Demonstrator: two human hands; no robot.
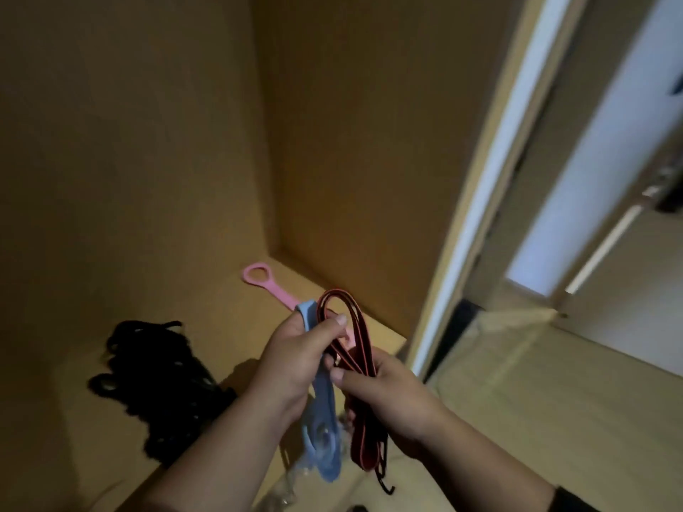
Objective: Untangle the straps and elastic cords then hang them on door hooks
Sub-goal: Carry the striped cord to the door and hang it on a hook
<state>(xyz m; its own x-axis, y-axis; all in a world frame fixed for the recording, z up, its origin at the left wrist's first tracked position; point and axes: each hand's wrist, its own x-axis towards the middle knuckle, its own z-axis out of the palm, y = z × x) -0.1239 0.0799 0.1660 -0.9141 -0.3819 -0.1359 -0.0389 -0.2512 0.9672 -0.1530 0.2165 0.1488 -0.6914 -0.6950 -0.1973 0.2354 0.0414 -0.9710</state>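
Straps: my left hand (295,364) grips blue strap (325,437), right hand (384,397) pinches red cord (354,338). Pink strap (269,286) at shelf's (111,419) back corner, black tangle (155,393) near its left edge. 0 hung, I judge.

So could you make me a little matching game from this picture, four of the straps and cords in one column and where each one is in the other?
Things:
1. blue strap
2. red and black elastic cord
3. pink strap
4. black cord pile

Places:
A. lying on the shelf at the far left, untouched
B. lying on the shelf behind the hands, its ring end toward the corner
C. gripped in the left hand, hanging below it
D. looped above and pinched by the right hand

Pairs: 1-C, 2-D, 3-B, 4-A
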